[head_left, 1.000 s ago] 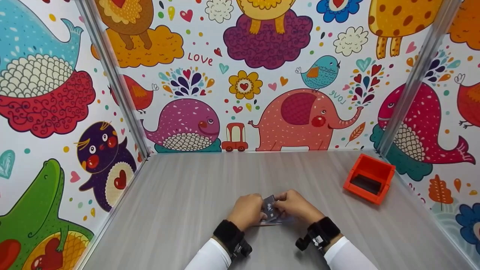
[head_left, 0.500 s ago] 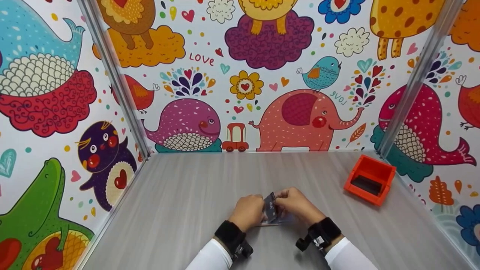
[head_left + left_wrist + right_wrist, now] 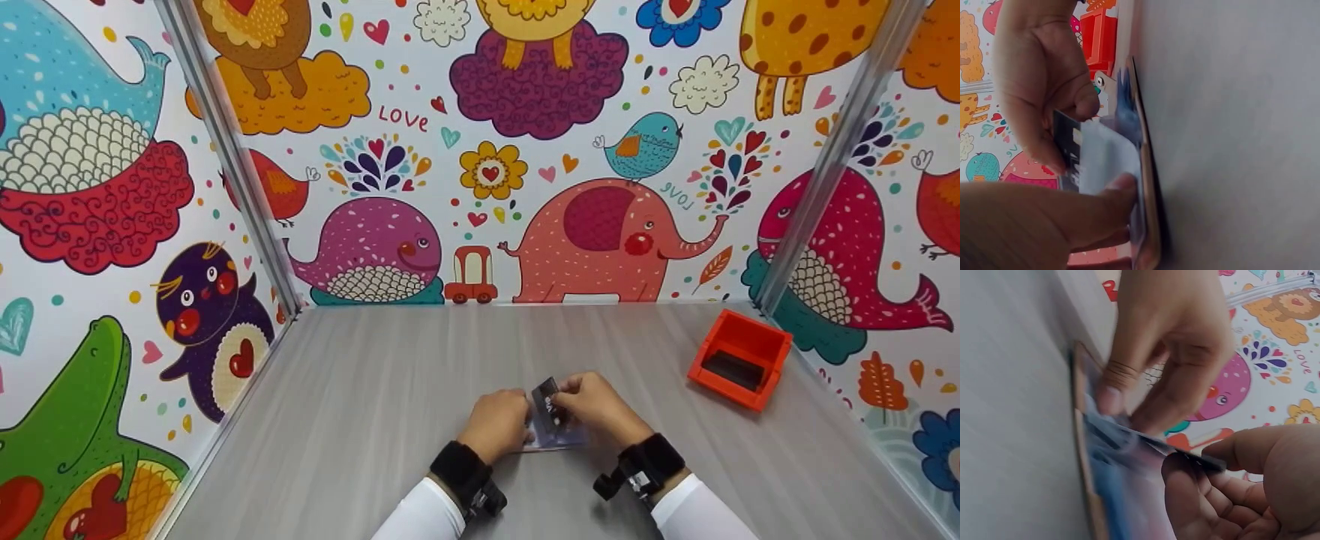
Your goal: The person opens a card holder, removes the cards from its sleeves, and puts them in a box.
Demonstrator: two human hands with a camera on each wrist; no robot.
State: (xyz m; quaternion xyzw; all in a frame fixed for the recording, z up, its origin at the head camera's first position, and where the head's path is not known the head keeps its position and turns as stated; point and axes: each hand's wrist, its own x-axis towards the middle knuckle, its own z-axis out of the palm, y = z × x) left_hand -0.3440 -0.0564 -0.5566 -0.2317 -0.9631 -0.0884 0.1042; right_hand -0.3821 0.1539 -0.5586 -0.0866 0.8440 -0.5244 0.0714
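A dark bank card (image 3: 545,397) with pale lettering stands tilted over a card holder (image 3: 568,438) near the middle of the table. My right hand (image 3: 598,406) pinches the card's outer end between thumb and fingers. Its other end sits in a clear plastic sleeve (image 3: 1103,154), seen in the left wrist view. My left hand (image 3: 495,424) holds that sleeve and the holder, thumb pressed on the plastic. The holder lies opened, with a brown edge (image 3: 1150,197), bluish clear pages and a snap tab (image 3: 1107,82). In the right wrist view the card (image 3: 1199,461) shows edge-on between my right fingers.
An orange bin (image 3: 739,360) with a dark thing inside stands at the back right of the grey table (image 3: 375,375). Walls printed with cartoon animals (image 3: 592,240) enclose the back and both sides. Each wrist wears a black strapped camera (image 3: 641,469).
My right hand has moved slightly away from me and right with the card, which leans more across the holder. More of the clear pages shows below it. The left hand stays nearly put.
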